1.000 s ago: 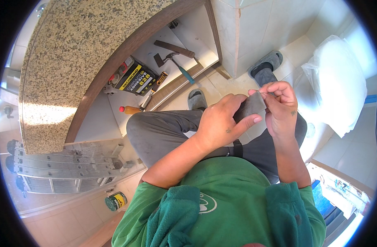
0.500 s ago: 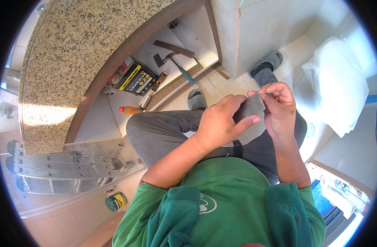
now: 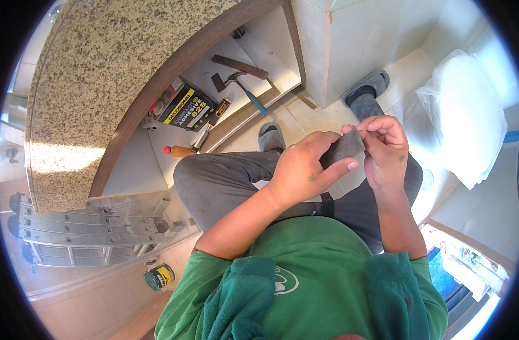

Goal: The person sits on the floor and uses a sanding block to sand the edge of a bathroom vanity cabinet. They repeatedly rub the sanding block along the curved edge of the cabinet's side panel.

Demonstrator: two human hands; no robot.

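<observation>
Both of my hands hold a small dark grey flat piece [image 3: 343,148], like a sheet of abrasive paper, in front of my lap. My left hand [image 3: 305,170] wraps around its lower left side, thumb stretched along the underside. My right hand [image 3: 384,150] pinches its upper right edge with curled fingers. Below the hands are my grey trousers [image 3: 225,181] and green shirt [image 3: 316,283]. My two feet in grey slippers [image 3: 366,86] rest on the pale tiled floor.
A speckled granite counter [image 3: 112,85] with a brown edge curves at upper left. Under it lie a hammer [image 3: 239,82], a black and yellow adhesive can [image 3: 186,107], a screwdriver [image 3: 183,151] and a wooden strip. An aluminium ladder [image 3: 89,226] lies at left, a small tin [image 3: 159,276] below it. A white covered toilet [image 3: 469,113] stands at right.
</observation>
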